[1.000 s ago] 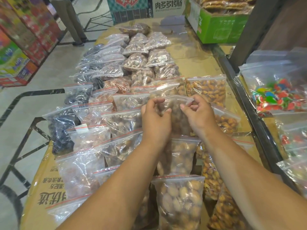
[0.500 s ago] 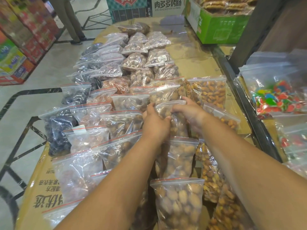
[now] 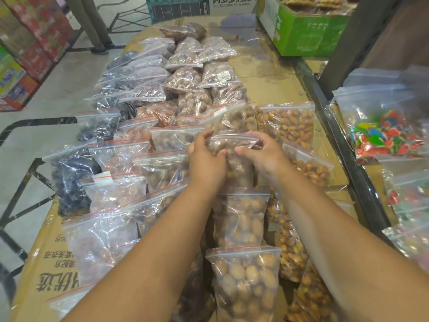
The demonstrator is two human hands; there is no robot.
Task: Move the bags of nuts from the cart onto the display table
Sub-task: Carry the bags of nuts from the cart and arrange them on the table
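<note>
Between both hands [image 3: 236, 156], clear zip-top bag [image 3: 234, 141] of brown nuts.

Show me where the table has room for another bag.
Bare table lies far right, between the bag rows and the green box; a strip at the near left edge. Crowded: the middle, where left hand and right hand hold a bag.

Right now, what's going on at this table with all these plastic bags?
A person is laying out clear zip bags of nuts on a cardboard-covered display table. The left hand and right hand both grip the top of one bag of nuts in the middle row, among other nut bags lying in overlapping rows. Bags of colourful candy sit off to the right, untouched.
</note>
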